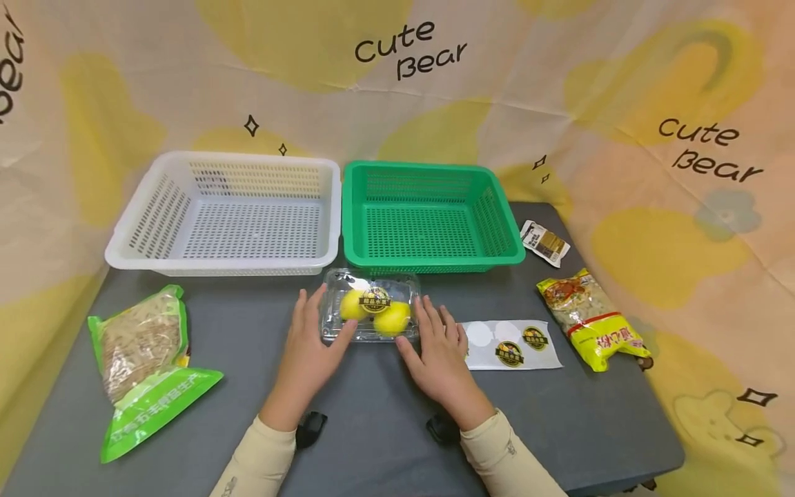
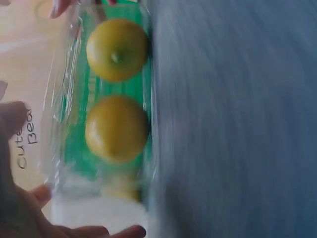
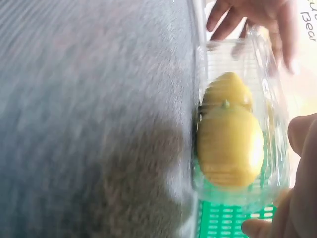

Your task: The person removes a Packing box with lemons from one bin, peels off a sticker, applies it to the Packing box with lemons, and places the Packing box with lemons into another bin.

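A clear plastic fruit box (image 1: 404, 281) lies on the grey table, its lid closed. Yellow lemons (image 1: 393, 319) show through it, and a round black-and-gold sticker (image 1: 375, 301) is on top. My left hand (image 1: 308, 355) is at the box's left end with fingers extended. At the opposite end is my right hand (image 1: 437, 355), its fingers also fairly straight. Both wrist views show fingers spread close around the box; whether they touch it is hard to tell. Beside the right hand lies a white sticker sheet (image 1: 481, 357) with round black-and-gold stickers.
Behind the box stand a white basket (image 1: 223, 266) and a green basket (image 1: 435, 262), side by side. A green-edged food bag (image 1: 145, 345) lies at left. On the right are a yellow food bag (image 1: 590, 317) and a small packet (image 1: 545, 243).
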Demonstrator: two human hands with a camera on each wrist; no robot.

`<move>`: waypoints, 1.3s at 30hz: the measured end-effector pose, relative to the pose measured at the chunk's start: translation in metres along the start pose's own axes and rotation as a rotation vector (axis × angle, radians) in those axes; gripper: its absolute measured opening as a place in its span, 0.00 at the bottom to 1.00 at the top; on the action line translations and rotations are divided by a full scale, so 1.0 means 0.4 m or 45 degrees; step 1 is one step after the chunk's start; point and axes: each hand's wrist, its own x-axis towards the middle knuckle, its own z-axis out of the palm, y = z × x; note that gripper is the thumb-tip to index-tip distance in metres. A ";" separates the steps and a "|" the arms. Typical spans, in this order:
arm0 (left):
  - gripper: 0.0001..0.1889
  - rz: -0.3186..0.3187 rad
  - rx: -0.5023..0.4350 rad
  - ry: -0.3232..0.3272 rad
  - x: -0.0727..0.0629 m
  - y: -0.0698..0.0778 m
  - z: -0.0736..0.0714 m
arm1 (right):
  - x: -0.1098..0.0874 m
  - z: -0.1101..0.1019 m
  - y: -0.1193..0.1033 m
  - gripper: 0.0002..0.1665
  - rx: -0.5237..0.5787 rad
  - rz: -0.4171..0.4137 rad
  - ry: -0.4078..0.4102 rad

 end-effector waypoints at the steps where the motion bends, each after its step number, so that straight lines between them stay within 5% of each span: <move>1: 0.43 -0.027 -0.026 -0.030 0.005 -0.004 0.008 | -0.001 0.001 0.004 0.47 -0.005 0.004 0.004; 7: 0.41 -0.060 -0.132 -0.100 0.017 -0.029 0.031 | -0.005 -0.004 0.028 0.42 -0.007 -0.019 0.043; 12: 0.41 0.000 -0.129 -0.085 0.016 -0.037 0.040 | 0.010 -0.045 0.070 0.38 0.054 -0.033 0.225; 23: 0.42 0.027 -0.096 -0.073 0.023 -0.037 0.038 | 0.136 -0.296 0.224 0.43 -0.037 -0.011 0.524; 30: 0.42 0.024 -0.083 -0.089 0.024 -0.034 0.034 | 0.260 -0.394 0.289 0.45 -0.097 0.103 0.391; 39: 0.42 0.017 -0.084 -0.084 0.023 -0.031 0.031 | 0.418 -0.351 0.325 0.55 -0.122 0.259 0.121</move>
